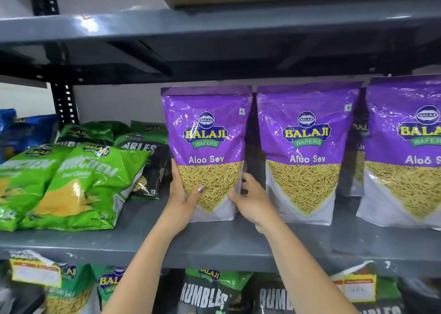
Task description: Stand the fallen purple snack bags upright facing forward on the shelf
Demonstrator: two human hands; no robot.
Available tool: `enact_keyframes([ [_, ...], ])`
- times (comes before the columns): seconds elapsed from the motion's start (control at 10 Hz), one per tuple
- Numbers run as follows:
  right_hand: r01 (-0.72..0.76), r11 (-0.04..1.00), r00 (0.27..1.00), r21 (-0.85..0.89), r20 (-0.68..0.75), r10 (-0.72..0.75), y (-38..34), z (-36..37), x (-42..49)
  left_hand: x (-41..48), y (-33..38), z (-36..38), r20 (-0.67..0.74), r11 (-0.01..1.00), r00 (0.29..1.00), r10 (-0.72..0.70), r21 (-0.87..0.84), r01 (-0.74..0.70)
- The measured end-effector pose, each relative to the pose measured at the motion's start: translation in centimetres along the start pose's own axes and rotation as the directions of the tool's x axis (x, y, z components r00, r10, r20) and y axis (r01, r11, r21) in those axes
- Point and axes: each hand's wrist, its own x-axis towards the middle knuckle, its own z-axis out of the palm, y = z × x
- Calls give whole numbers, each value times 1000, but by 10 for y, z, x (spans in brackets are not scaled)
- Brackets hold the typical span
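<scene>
Three purple Aloo Sev bags stand upright, labels forward, on the grey shelf (214, 244). The left purple bag (207, 132) is held from both sides at its lower part. My left hand (182, 194) grips its left edge with the thumb across the front. Against its lower right edge sits my right hand (250, 200). The middle purple bag (306, 146) stands just right of it, and the right purple bag (405, 146) is cut off by the frame edge. Another purple bag (358, 151) shows behind, between those two.
Green snack bags (78, 185) lie flat on the shelf's left part, with dark green and black bags (143, 151) behind them. A blue bag (23, 132) sits at far left. The shelf above (214, 25) carries cardboard. More bags fill the shelf below (202, 294).
</scene>
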Motion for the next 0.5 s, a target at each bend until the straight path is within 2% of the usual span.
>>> enact_keyframes([
  [0.3, -12, 999, 1000, -36, -16, 11, 5, 3, -1, -5, -1, 2, -6, 999, 1000, 15, -33, -15],
  [0.4, -10, 999, 1000, -38, -10, 10, 7, 3, -3, -10, 2, 3, -77, 991, 993, 85, 108, -76],
  [0.5, -15, 999, 994, -40, -109, 11, 8, -2, -9, -20, 9, 5, -211, 851, 925, 316, 494, -178],
])
